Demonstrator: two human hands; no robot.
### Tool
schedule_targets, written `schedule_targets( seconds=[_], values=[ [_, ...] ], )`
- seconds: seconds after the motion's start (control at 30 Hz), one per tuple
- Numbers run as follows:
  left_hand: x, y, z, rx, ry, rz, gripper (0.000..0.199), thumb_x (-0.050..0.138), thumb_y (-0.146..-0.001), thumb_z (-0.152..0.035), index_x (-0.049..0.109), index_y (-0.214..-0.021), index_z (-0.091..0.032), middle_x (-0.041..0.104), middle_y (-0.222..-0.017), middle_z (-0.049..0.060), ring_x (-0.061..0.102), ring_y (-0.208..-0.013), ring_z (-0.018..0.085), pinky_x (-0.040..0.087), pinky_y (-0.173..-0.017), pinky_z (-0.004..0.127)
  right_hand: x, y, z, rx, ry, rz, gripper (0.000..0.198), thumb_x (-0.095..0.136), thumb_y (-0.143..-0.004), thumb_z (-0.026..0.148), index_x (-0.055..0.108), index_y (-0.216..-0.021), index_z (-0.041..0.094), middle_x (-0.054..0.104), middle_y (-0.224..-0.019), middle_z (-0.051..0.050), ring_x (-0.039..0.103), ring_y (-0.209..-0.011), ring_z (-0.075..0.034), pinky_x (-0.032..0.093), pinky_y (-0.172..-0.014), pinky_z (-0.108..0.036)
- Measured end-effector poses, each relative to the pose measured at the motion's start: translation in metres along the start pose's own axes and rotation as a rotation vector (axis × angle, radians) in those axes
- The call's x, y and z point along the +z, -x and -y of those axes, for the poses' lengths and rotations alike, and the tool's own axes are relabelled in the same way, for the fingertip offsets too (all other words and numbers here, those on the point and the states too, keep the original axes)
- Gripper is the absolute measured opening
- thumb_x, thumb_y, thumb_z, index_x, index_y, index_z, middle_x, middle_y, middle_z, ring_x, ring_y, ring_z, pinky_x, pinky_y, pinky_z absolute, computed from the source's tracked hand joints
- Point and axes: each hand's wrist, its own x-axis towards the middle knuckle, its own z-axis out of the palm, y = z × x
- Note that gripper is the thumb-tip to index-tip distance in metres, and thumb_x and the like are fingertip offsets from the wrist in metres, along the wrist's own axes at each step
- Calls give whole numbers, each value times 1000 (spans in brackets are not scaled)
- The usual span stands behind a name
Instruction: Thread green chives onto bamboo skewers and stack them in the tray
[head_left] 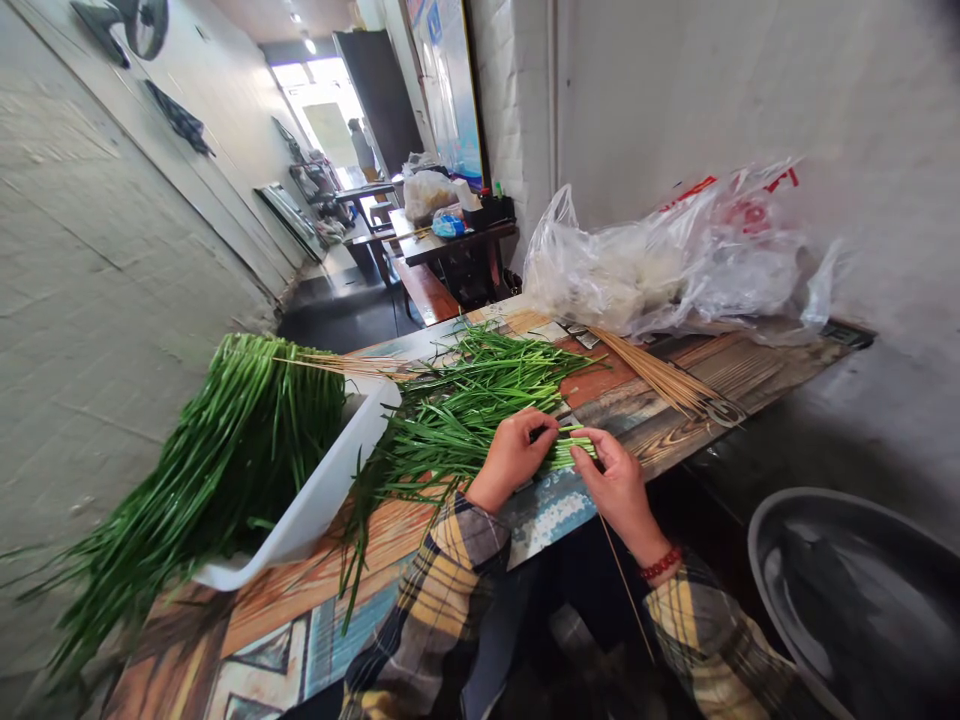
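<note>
My left hand (519,455) is closed around a small bunch of garlic chives, whose pale cut stalks (568,452) stick out to the right. At those stalk ends, the thumb and fingers of my right hand (619,490) are pinched together. A thin bamboo skewer (625,588) runs down from under the right hand past the table edge; its upper end is hidden by the fingers. Behind both hands lies a loose pile of green chives (480,390) on the wood-patterned table (547,510).
A white tray (322,490) at left carries a thick stack of skewered chives (247,430). Loose bamboo skewers (652,370) lie right of the pile. Clear plastic bags (675,260) stand against the wall. A grey basin (847,590) sits lower right. Further back is another table (420,245).
</note>
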Motion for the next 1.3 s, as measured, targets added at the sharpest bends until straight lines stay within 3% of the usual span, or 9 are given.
schedule_targets(
  seconds=[0.53,1.3],
  values=[
    [2,1,-1,19,70,-15,16,56,-82,-14,71,-85,-17,69,-84,4,62,-79,14,47,-74,25,0,-1,1,-8,30,11,26,52,-87,38,63,-103,20,70,-93,-6,66,-79,-18,51,-71,-30],
    [2,1,-1,43,60,-9,12,58,-81,-13,70,-79,-16,67,-79,4,60,-76,14,45,-71,25,2,-2,2,10,32,-18,23,51,-86,35,61,-101,20,70,-89,-5,66,-76,-18,50,-68,-28]
  ],
)
